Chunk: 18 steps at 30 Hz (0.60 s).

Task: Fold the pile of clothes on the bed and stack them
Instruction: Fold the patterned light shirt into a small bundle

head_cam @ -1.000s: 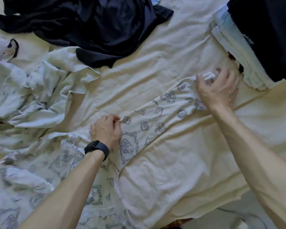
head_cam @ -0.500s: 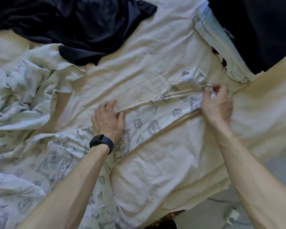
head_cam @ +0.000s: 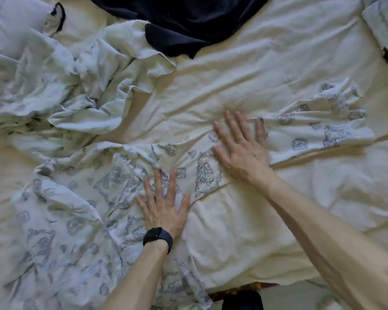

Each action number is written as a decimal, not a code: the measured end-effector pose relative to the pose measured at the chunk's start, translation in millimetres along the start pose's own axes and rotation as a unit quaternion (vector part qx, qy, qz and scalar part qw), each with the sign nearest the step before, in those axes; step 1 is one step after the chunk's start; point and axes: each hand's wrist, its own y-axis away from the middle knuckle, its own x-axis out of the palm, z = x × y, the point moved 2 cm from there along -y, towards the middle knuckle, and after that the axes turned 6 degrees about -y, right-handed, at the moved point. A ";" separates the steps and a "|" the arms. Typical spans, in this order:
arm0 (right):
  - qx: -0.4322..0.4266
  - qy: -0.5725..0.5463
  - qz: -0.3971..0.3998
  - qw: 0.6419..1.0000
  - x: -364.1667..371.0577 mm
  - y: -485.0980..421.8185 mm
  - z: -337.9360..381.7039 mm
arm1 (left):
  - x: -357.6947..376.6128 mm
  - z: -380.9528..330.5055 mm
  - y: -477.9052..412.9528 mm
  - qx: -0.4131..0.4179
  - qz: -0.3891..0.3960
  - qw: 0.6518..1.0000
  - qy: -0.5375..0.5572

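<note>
**On the bed: both palms flat on the printed cloth**

Across the cream, wrinkled bedsheet (head_cam: 267, 70) lies a pale garment printed with grey-blue line drawings (head_cam: 188, 162). It is bunched and creased at lower left and runs out as a narrower strip toward the right, ending in a rumpled tip.

Left hand (head_cam: 164, 209): palm down on the printed garment, fingers straight and fanned apart, gripping nothing. Black smartwatch on a dark band (head_cam: 158, 238) at the wrist.

Right hand (head_cam: 240, 151): a little blurred, also palm down on the same garment, farther up and to the right. Its fingers are straight and spread and lie over the garment's far edge, with nothing pinched or held.

Beyond the hands, a dark navy garment (head_cam: 188, 21) lies loose at the top of the bed. Left of it is a crumpled heap of pale greenish-white cloth (head_cam: 87, 81), touching the printed garment's bunched end. At the upper right edge is the corner of a folded pale blue stack (head_cam: 385, 25), well apart from both hands.
</note>
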 end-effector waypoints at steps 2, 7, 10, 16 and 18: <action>0.100 0.004 -0.033 0.994 -9.9 -19.3 -27.3 | 4.4 9.5 0.2 0.018 -0.010 1.000 0.002; 0.083 -0.030 -0.041 0.995 -17.3 5.3 30.4 | 10.5 21.6 14.9 0.018 -0.034 0.998 0.042; -0.094 -0.045 -0.004 0.995 3.0 57.8 113.4 | 14.8 36.5 40.1 -0.038 -0.029 0.995 0.086; -0.236 -0.053 0.085 0.967 50.2 96.7 208.6 | 40.7 121.5 108.1 -0.128 0.016 0.991 0.039; -0.198 -0.019 0.111 0.974 56.2 87.3 194.5 | 50.1 149.3 123.7 -0.094 0.031 0.995 0.025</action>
